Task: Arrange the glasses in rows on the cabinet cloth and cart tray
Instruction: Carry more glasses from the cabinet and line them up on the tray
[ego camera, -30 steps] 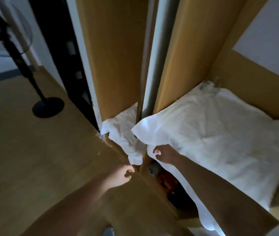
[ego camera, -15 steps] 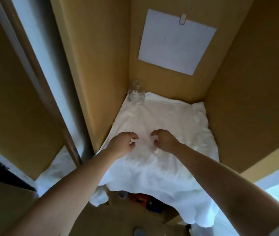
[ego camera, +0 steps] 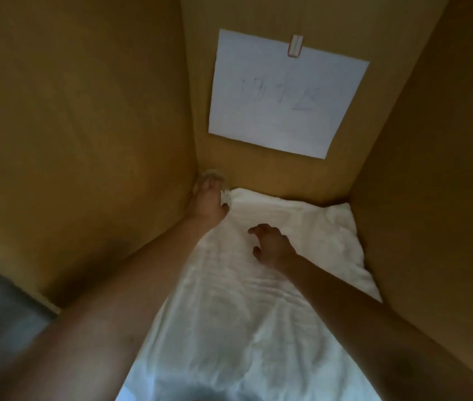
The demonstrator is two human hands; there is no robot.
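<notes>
A white cloth (ego camera: 258, 299) covers the shelf inside a wooden cabinet. One clear glass (ego camera: 215, 183) stands in the far left corner of the shelf, at the cloth's edge. My left hand (ego camera: 206, 205) reaches into that corner and wraps around the glass, hiding most of it. My right hand (ego camera: 273, 246) hovers just over the middle of the cloth with its fingers spread and nothing in it.
Wooden cabinet walls close in on the left (ego camera: 85, 140), back and right (ego camera: 432, 198). A white paper sheet (ego camera: 284, 94) with faint writing hangs from a clip on the back wall. The cloth hangs over the shelf's front edge.
My view has moved deeper into the cabinet. My left hand has gone from the cloth's middle to the corner and closed on the glass. My right hand has opened above the cloth.
</notes>
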